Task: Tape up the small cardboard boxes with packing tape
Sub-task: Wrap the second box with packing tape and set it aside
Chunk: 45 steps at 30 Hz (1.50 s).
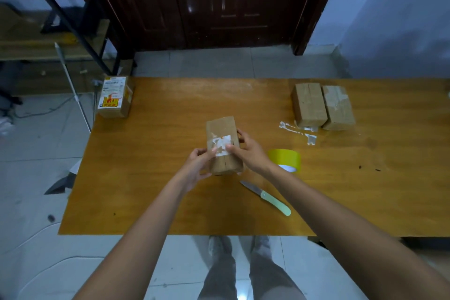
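A labelled box point(114, 97) sits at the tabletop's point(170, 202) far-left corner. Mid-table, the left hand point(198, 165) and right hand point(246, 151) clasp the cardboard box point(222, 146), fingers curled round it. The tape roll point(285, 159) lies right; the knife point(266, 196) risks a nick when reaching.

Floor point(219, 63): pale grey tiles with faint joints, glossy, catching a small bright reflection near the bottom edge.
Door point(219, 2): dark reddish-brown wood, panelled, shiny with light streaks, standing behind the far edge of the bench.
Wall point(394, 14): plain, bluish-white, to the right of the door, scuffed low down near the floor.
Bench point(170, 202): orange-brown wooden top, worn and marked.
Shelving point(48, 39): at left, black metal frame with slanted braces and wooden boards.
Pole point(73, 90): thin white rod leaning beside the shelving.
Light: dim, cool, even.
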Available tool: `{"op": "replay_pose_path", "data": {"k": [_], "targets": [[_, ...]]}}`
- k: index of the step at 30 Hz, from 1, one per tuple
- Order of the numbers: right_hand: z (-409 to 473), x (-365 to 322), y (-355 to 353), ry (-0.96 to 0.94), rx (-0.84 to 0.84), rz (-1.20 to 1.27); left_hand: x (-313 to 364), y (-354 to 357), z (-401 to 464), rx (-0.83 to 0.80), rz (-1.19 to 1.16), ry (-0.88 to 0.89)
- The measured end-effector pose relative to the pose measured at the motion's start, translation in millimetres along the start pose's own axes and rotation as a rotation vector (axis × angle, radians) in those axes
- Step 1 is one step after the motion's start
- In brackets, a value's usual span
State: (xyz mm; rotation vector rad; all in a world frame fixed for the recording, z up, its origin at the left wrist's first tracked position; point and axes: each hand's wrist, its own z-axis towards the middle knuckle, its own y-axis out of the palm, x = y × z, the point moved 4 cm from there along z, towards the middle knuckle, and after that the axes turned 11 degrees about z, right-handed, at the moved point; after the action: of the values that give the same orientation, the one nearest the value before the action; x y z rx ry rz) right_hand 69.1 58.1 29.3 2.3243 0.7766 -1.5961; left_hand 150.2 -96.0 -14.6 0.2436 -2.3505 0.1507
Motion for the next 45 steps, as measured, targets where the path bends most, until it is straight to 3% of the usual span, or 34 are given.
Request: {"op": "replay_pose_path", "data": {"k": [3,7,9,13,17,24,26,28,29,31,33,35,37,41,45], "targets": [[-1,7,-4,0.033,-0.019,-0.120,4,-4,2,0.084,0.014,-0.003],[3,9,-54,-0.044,0.156,-0.592,-1,-30,4,0.204,0.028,-0.037],[1,17,-85,0.023,0.188,-0.748,-10,-43,6,0.256,0.082,-0.058],[-6,38,-106,0.218,0.085,-0.934,-22,-49,9,0.282,0.152,-0.076],[-4,44,-106,0.187,0.101,-0.832,-24,-39,15,0.290,0.221,-0.063],[-19,46,-119,0.182,0.129,-0.321,-9,-34,33,0.411,0.576,-0.022],[-20,39,-117,0.130,0.117,-0.277,7,-29,31,0.579,0.747,0.100],[-18,28,-115,0.084,0.124,-0.243,32,-10,22,0.694,0.837,0.353],[-18,22,-113,0.063,0.133,-0.237,44,6,20,0.625,0.854,0.471],[-16,13,-109,0.013,0.129,-0.254,56,49,25,0.256,0.924,0.578],[-16,6,-106,-0.062,0.124,-0.281,50,87,35,-0.120,0.997,0.454],[-16,5,-104,-0.144,0.114,-0.260,42,106,42,-0.305,1.012,0.282],[-16,6,-104,-0.190,0.094,-0.252,40,110,47,-0.339,1.044,0.260],[-20,3,-105,-0.236,0.078,-0.234,53,103,55,-0.309,1.144,0.392],[-33,-22,-107,-0.289,0.094,-0.184,68,97,54,-0.396,1.114,0.437]]}}
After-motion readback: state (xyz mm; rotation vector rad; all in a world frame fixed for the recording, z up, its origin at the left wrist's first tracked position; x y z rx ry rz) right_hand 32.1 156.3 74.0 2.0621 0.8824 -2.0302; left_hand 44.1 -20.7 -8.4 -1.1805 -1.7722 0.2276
